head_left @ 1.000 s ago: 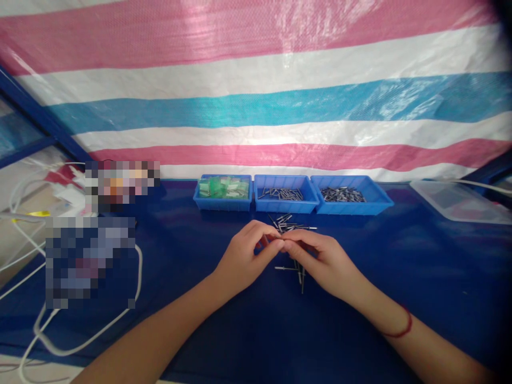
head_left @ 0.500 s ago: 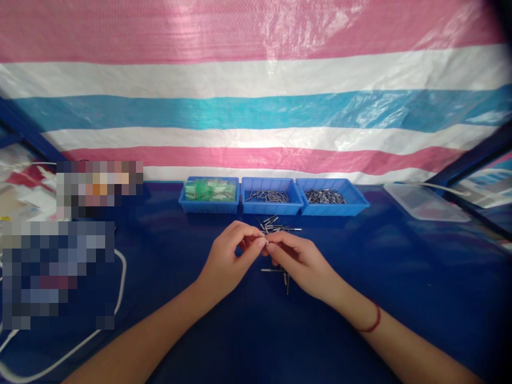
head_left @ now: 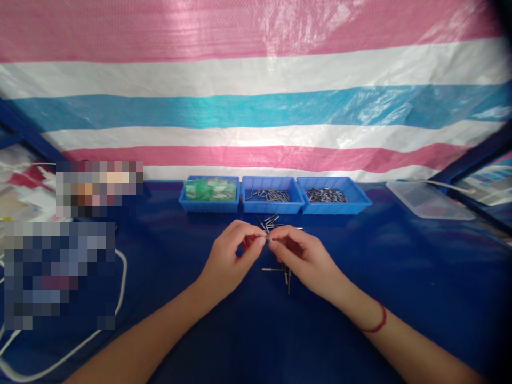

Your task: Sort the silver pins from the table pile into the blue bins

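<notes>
Left hand (head_left: 233, 249) and right hand (head_left: 304, 257) pinch a piece (head_left: 269, 240), apart from bin edges (head_left: 273, 203).

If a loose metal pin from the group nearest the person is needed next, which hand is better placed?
Probably the right hand: the nearest pins lie just beside it, while the left hand is farther off. Both hands seem to pinch a small piece.
</notes>
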Action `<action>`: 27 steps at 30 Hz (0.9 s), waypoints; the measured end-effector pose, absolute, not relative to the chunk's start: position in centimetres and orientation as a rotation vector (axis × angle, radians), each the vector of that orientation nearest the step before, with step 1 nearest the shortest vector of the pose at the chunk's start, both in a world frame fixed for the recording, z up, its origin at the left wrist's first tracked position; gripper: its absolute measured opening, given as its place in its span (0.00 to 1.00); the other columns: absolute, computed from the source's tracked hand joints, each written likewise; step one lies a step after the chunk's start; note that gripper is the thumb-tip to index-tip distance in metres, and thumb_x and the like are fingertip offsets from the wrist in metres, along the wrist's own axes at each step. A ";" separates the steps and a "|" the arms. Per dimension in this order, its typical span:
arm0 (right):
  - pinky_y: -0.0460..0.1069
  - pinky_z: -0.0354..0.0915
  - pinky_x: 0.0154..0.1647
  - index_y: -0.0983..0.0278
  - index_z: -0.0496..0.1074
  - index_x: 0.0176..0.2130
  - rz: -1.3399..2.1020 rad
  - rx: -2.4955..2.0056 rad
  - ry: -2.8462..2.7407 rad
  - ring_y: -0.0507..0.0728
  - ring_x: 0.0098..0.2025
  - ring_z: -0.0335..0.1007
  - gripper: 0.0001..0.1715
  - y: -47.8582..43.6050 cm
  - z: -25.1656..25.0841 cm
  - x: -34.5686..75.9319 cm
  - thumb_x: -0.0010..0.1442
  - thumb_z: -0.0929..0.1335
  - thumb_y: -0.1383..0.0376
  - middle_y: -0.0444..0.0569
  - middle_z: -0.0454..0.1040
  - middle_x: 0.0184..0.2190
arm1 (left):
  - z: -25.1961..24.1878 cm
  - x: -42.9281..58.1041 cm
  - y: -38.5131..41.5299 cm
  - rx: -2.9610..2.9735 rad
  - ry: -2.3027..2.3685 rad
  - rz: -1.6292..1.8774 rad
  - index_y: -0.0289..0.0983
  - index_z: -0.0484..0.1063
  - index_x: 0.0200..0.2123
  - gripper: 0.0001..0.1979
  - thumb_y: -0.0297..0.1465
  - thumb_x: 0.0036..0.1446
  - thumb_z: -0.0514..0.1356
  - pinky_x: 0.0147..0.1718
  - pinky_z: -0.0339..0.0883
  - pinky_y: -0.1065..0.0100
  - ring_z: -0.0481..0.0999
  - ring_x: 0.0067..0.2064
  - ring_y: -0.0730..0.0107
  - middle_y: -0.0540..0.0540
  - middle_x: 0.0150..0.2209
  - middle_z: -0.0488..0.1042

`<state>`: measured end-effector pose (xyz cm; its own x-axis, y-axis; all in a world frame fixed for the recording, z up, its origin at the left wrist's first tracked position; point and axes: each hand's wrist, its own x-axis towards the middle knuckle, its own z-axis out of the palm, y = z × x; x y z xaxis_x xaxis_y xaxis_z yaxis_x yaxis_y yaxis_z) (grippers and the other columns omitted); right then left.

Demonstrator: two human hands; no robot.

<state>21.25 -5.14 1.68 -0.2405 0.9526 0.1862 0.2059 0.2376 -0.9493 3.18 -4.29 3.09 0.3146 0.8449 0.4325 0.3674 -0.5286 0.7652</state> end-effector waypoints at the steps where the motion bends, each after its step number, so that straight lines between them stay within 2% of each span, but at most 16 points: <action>1: 0.47 0.64 0.27 0.62 0.72 0.38 1.071 -1.096 -1.618 0.52 0.28 0.66 0.09 -5.1 1.7 21.3 0.61 0.66 0.59 0.46 0.72 0.30 | 3.0 3.2 -4.3 2.041 1.066 1.158 0.37 0.71 0.37 0.04 0.28 0.61 0.56 0.33 0.67 0.72 0.72 0.35 0.73 0.48 0.35 0.71; 9: 0.46 0.61 0.24 0.62 0.70 0.35 1.017 -1.105 -1.528 0.51 0.25 0.64 0.07 -5.0 2.1 21.5 0.59 0.69 0.61 0.45 0.71 0.27 | 2.8 3.2 -4.2 1.986 1.086 1.097 0.38 0.70 0.38 0.04 0.28 0.62 0.56 0.35 0.67 0.71 0.72 0.36 0.72 0.48 0.37 0.71; 21: 0.47 0.63 0.26 0.62 0.70 0.35 0.955 -1.081 -1.567 0.52 0.27 0.66 0.07 -5.4 2.4 21.6 0.60 0.68 0.61 0.45 0.72 0.28 | 2.9 3.1 -3.9 2.048 1.046 0.909 0.36 0.71 0.39 0.08 0.32 0.64 0.54 0.35 0.67 0.71 0.73 0.36 0.72 0.47 0.36 0.71; 24: 0.46 0.64 0.26 0.62 0.71 0.34 0.843 -1.120 -1.527 0.51 0.26 0.67 0.08 -4.6 2.6 22.6 0.59 0.68 0.59 0.45 0.72 0.28 | 3.8 2.5 -3.7 2.235 1.078 0.792 0.36 0.69 0.44 0.10 0.34 0.65 0.53 0.40 0.67 0.69 0.72 0.38 0.71 0.46 0.40 0.72; 27: 0.48 0.65 0.26 0.62 0.73 0.37 0.557 -1.241 -1.380 0.53 0.25 0.68 0.11 -2.9 2.7 25.1 0.58 0.69 0.58 0.46 0.73 0.29 | 4.7 1.2 -3.1 2.510 1.180 0.537 0.36 0.69 0.48 0.13 0.35 0.64 0.53 0.48 0.65 0.62 0.72 0.45 0.64 0.43 0.46 0.72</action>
